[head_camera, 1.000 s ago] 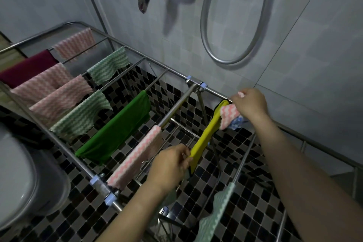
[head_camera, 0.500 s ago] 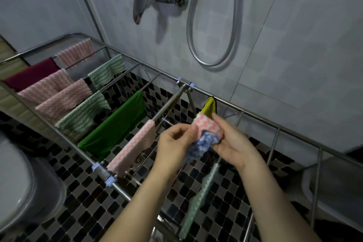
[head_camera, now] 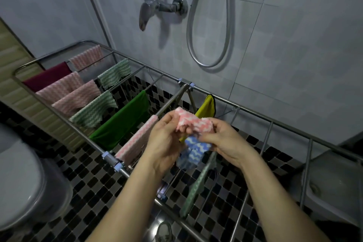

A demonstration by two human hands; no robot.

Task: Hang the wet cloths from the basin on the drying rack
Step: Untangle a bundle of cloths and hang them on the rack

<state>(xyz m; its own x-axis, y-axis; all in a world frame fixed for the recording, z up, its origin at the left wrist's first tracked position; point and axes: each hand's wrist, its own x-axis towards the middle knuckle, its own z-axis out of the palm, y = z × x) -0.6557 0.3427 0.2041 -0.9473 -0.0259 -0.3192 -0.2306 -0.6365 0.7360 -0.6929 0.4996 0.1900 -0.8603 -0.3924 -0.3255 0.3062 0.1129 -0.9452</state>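
Observation:
My left hand (head_camera: 164,141) and my right hand (head_camera: 225,139) meet above the middle of the steel drying rack (head_camera: 253,113). Together they hold a bunched pink-and-white cloth (head_camera: 193,122) with a blue-and-white cloth (head_camera: 193,151) dangling beneath it. The left fingers pinch the pink cloth's left end; the right hand grips both cloths. Behind the hands a yellow cloth (head_camera: 206,107) hangs over a rail. A pale green cloth (head_camera: 198,184) hangs below my right wrist. The rack's left half carries a pink cloth (head_camera: 135,141), a green cloth (head_camera: 121,122) and several more.
A shower mixer tap (head_camera: 155,9) and a looped steel hose (head_camera: 227,25) are on the tiled wall behind the rack. A white toilet (head_camera: 21,182) stands at the left. A grey basin (head_camera: 334,179) sits at the right, beyond bare rails (head_camera: 267,137). The floor is black-and-white mosaic tile.
My hands left the yellow cloth on its rail and came together in front of me. Both now work the bunched pink and blue cloths. The view has tilted up and back.

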